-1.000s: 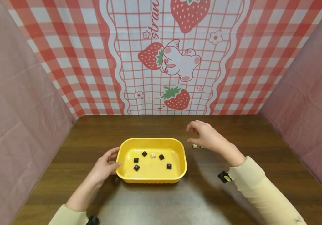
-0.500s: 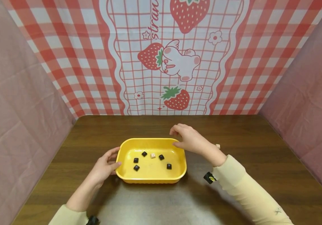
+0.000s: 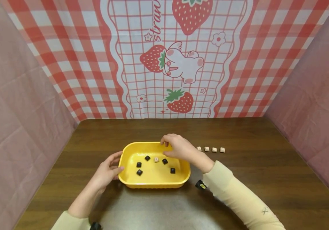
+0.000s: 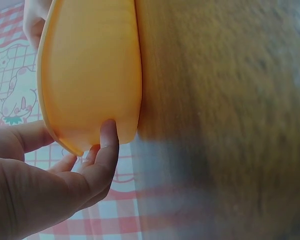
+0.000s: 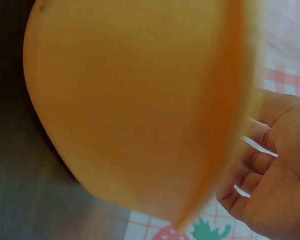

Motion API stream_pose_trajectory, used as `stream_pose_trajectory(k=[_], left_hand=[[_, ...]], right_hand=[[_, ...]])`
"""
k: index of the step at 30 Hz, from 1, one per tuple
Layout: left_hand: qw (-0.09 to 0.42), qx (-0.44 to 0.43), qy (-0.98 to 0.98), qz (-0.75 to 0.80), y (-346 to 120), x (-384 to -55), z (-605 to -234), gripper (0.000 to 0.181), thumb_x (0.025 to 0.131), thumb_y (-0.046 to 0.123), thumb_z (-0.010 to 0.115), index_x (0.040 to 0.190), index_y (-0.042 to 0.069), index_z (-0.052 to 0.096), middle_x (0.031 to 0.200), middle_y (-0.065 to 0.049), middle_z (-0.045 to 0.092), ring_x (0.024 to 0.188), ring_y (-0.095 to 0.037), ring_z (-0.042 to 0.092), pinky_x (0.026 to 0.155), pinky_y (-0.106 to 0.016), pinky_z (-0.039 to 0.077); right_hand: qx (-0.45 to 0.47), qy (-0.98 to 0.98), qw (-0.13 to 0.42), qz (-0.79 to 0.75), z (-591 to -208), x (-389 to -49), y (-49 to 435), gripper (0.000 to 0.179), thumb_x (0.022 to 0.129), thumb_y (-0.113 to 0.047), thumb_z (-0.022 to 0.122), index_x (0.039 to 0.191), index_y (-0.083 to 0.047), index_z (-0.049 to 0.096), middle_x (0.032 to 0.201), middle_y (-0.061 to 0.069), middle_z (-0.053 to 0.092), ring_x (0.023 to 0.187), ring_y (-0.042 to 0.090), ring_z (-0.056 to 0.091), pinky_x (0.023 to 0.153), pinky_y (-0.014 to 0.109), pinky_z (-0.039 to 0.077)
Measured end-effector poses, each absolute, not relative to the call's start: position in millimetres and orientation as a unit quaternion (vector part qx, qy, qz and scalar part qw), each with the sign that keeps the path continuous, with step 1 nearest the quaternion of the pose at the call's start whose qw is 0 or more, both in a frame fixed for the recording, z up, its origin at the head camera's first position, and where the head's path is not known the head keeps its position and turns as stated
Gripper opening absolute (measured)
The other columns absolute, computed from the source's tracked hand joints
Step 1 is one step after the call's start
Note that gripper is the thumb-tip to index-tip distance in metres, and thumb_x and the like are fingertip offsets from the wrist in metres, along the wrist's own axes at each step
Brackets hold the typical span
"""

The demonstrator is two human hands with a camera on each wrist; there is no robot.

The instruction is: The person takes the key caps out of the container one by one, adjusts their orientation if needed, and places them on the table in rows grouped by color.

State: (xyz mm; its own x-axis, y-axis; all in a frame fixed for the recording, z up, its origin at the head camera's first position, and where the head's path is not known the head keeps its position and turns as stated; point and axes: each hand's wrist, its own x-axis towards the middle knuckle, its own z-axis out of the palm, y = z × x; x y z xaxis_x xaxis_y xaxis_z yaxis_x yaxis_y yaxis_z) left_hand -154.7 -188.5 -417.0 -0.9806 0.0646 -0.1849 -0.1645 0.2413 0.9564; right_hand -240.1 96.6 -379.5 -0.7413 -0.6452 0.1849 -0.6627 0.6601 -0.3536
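A yellow plastic basin [image 3: 155, 185] stands on the table, holding several black keycaps [image 3: 172, 171] and one beige keycap [image 3: 156, 159]. My left hand [image 3: 106, 170] grips its left end, thumb over the rim and fingers outside; in the left wrist view the fingers [image 4: 109, 142] touch the outer wall. My right hand [image 3: 178, 148] is over the basin's back right part, fingers loosely bent, with nothing seen between them. The beige keycap lies just left of and below its thumb. In the right wrist view the basin wall [image 5: 130, 100] hides part of the fingertips.
To the right of the basin, several beige keycaps [image 3: 214, 149] lie in a row on the brown wooden table [image 3: 247, 166], the leftmost partly behind my right wrist. A checked strawberry cloth [image 3: 164, 95] hangs behind the table, with pink cloth [image 3: 311, 95] along the sides.
My right hand has moved left, from beside the basin to over it, uncovering the row of beige keycaps. My left hand and the basin have stayed in place.
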Motion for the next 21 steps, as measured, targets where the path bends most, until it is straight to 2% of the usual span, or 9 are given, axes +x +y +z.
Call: stream_pose_trajectory(k=[14, 21], left_hand=[[0.093, -0.032, 0.783, 0.614, -189.5, -155.6, -417.3, 0.057, 0.091, -0.003, 0.053, 0.144, 0.006, 0.033, 0.137, -0.026, 0.043, 0.112, -0.036, 0.054, 0.069, -0.033, 0.055], [0.093, -0.03, 0.781, 0.616, -189.2, -154.7, -416.5, 0.057, 0.091, -0.004, 0.053, 0.144, 0.006, 0.033, 0.137, -0.027, 0.042, 0.113, -0.037, 0.054, 0.07, -0.034, 0.056]], right_hand=[[0.374, -0.908, -0.024, 0.189, -408.4, -243.4, 74.0, 0.028, 0.084, -0.028, 0.071, 0.104, -0.01, 0.063, 0.084, 0.0, 0.057, 0.072, 0.013, 0.049, 0.064, 0.026, 0.042], [0.379, -0.921, -0.006, 0.086, -416.4, -241.7, 67.5, 0.025, 0.088, -0.031, 0.065, 0.108, -0.015, 0.063, 0.089, -0.003, 0.057, 0.069, 0.009, 0.05, 0.059, 0.023, 0.044]])
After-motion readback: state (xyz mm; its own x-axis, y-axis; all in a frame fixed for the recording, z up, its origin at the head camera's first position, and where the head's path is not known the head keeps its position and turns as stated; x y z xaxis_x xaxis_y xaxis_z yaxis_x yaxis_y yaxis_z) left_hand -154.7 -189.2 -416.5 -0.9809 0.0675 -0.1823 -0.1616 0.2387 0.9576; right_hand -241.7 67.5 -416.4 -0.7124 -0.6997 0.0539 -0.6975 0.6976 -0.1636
